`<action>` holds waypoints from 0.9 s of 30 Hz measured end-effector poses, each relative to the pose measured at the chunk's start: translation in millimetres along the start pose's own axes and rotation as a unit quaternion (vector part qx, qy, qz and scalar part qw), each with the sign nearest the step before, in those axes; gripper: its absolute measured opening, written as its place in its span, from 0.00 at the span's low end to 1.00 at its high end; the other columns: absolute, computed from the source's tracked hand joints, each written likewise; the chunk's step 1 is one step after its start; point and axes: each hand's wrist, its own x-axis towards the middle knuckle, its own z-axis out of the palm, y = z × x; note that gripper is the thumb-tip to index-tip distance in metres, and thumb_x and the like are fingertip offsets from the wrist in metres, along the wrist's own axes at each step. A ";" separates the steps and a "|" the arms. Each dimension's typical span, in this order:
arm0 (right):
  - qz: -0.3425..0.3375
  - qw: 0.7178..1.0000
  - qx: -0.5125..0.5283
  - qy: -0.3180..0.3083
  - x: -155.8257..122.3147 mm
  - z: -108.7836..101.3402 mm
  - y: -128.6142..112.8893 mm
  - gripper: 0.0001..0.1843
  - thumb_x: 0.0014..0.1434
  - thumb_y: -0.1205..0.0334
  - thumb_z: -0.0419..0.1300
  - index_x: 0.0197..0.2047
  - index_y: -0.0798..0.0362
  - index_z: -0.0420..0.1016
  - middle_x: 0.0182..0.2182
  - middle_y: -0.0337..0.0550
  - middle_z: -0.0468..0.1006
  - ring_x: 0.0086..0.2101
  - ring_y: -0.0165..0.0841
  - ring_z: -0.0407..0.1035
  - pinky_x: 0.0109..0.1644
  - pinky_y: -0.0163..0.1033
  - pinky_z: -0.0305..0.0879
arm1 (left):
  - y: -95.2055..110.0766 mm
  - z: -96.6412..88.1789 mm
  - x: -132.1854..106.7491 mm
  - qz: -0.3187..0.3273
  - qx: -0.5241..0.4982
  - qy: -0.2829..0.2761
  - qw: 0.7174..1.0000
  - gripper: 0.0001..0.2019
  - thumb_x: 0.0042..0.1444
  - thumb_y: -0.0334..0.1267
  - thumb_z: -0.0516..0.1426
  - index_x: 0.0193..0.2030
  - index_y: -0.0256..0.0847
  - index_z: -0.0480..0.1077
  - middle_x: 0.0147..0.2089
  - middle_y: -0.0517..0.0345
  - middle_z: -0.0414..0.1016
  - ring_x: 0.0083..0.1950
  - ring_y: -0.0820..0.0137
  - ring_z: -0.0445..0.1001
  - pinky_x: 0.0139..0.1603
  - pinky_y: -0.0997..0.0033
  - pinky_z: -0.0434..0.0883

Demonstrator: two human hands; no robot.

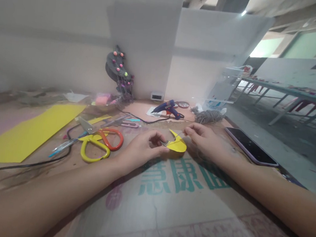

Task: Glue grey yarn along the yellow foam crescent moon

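Note:
A small yellow paper crescent (pixel 178 146) stands just above the table in front of me. My left hand (pixel 150 145) is closed in a pinch at the crescent's left edge, thumb below and index finger above. Across the paper runs a thin grey yarn strand (pixel 177 135). At the crescent's upper right, my right hand (pixel 200 135) pinches this strand between thumb and fingertips. Left of my left hand lie scissors (pixel 100 143) with one red and one yellow handle loop.
Yellow card (pixel 35 133) lies at left, near a pen (pixel 67 145). Behind are a blue glue gun (pixel 167 109), grey yarn (pixel 209 116) and a small digital display (pixel 157 96). A phone (pixel 251 146) lies right. A grey crescent ornament (pixel 115 68) leans against the wall.

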 end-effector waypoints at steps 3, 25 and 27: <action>0.025 0.998 0.046 -0.031 0.6 2.6 6.6 0.17 0.59 0.47 0.56 0.37 0.54 0.72 0.34 0.42 0.75 0.24 0.28 0.63 0.27 0.35 0.59 | 2.3 -1.2 -0.1 0.020 -0.010 0.002 1.000 0.13 0.51 0.41 0.64 0.41 0.40 0.69 0.39 0.59 0.74 0.41 0.69 0.72 0.42 0.71 0.69; 0.062 0.974 0.216 0.014 1.8 6.9 9.4 0.19 0.53 0.46 0.64 0.35 0.54 0.74 0.30 0.41 0.77 0.26 0.28 0.65 0.27 0.33 0.60 | -12.6 0.5 1.9 0.030 -0.054 0.030 0.998 0.14 0.62 0.38 0.53 0.54 0.44 0.66 0.40 0.59 0.67 0.41 0.70 0.67 0.40 0.72 0.65; 0.062 0.974 0.216 0.028 1.5 7.2 10.4 0.19 0.53 0.46 0.64 0.36 0.54 0.74 0.31 0.42 0.77 0.26 0.28 0.65 0.28 0.33 0.61 | -12.1 1.3 5.2 0.009 -0.083 0.039 0.996 0.20 0.60 0.38 0.55 0.59 0.43 0.63 0.36 0.61 0.64 0.36 0.72 0.65 0.36 0.74 0.63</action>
